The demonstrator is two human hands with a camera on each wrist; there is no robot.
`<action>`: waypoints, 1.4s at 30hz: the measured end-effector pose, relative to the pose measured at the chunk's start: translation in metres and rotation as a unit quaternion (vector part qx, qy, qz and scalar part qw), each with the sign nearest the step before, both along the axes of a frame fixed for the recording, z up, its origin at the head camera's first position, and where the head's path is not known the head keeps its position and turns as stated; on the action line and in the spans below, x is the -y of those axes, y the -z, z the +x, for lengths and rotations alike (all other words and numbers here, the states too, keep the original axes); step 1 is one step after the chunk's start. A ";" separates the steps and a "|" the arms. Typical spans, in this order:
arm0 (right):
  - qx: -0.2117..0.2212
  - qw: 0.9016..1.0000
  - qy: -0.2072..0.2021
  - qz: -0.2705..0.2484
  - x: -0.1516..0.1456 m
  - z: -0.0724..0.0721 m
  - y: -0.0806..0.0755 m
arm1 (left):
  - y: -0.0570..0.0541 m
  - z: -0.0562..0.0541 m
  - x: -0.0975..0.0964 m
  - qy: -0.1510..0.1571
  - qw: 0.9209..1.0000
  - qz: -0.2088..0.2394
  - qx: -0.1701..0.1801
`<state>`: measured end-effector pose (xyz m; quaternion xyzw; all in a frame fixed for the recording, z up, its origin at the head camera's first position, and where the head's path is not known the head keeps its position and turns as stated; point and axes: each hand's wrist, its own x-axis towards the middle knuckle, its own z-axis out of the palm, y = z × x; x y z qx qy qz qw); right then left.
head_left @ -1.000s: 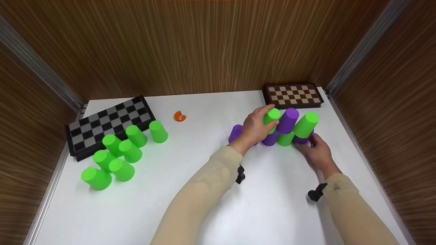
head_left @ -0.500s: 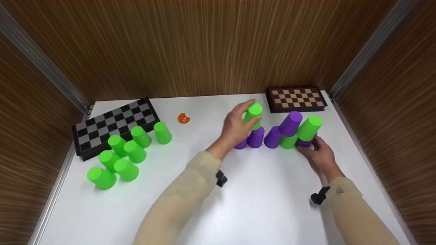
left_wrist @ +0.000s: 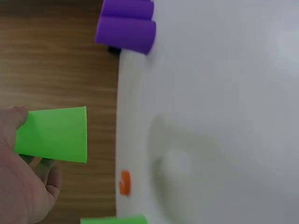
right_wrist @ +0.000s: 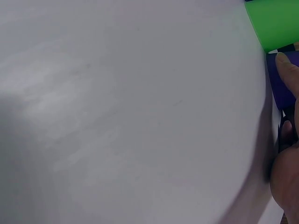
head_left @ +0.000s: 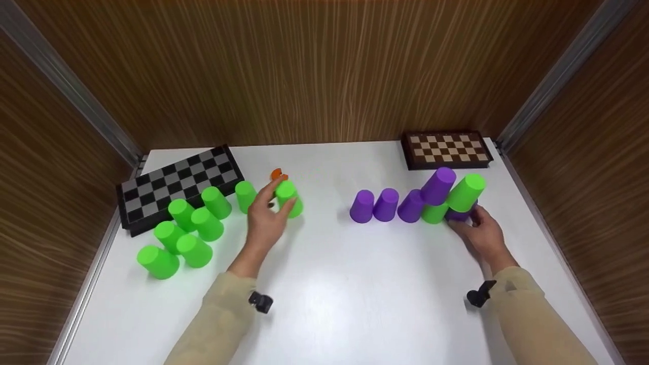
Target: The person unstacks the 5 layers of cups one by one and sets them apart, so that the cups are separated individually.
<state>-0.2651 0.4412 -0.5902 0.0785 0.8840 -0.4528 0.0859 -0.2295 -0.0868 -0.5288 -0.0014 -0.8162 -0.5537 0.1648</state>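
My left hand (head_left: 266, 223) grips an upturned green cup (head_left: 290, 200) between thumb and fingers; in the left wrist view that cup (left_wrist: 53, 134) shows its wide rim above the white table. At the right, my right hand (head_left: 485, 235) holds a purple cup (head_left: 460, 215) low on the table, with thumb and fingers on its sides; the right wrist view has the thumb on this cup (right_wrist: 281, 86). Resting above are a purple cup (head_left: 438, 186) and a green cup (head_left: 467, 192). Beneath them stands another green cup (head_left: 434, 214), beside three purple cups (head_left: 386, 205) in a line.
Several upturned green cups (head_left: 207, 224) stand at the left, by a black-and-grey checkerboard box (head_left: 182, 177). An orange piece (head_left: 277, 174) lies behind my left hand. A brown chessboard box (head_left: 448, 150) sits at the back right. Wood-grain panels (head_left: 324, 71) enclose the table.
My left hand has lifted the green cup off the stack at the right and carried it left, close to the other green cups. My right hand stays at the purple cup.
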 end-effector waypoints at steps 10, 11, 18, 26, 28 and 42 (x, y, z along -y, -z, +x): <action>-0.008 1.000 0.005 0.005 -0.004 0.001 0.001 | 0.034 0.027 0.057 -0.080 0.995 0.016 0.048; -0.009 1.000 0.006 0.005 -0.004 0.001 0.001 | 0.037 0.028 0.060 -0.083 0.995 0.018 0.051; 0.001 1.000 0.005 0.003 -0.004 -0.001 0.003 | 0.051 0.032 0.075 -0.102 0.992 0.017 0.068; -0.002 1.000 0.008 -0.002 -0.003 -0.001 0.003 | 0.057 0.032 0.080 -0.122 0.990 0.004 0.070; -0.002 1.000 0.008 -0.006 -0.003 -0.002 0.003 | 0.056 0.032 0.080 -0.124 0.990 0.005 0.071; -0.016 1.000 -0.003 0.007 -0.002 -0.002 0.002 | 0.057 0.031 0.084 -0.120 0.990 0.001 0.076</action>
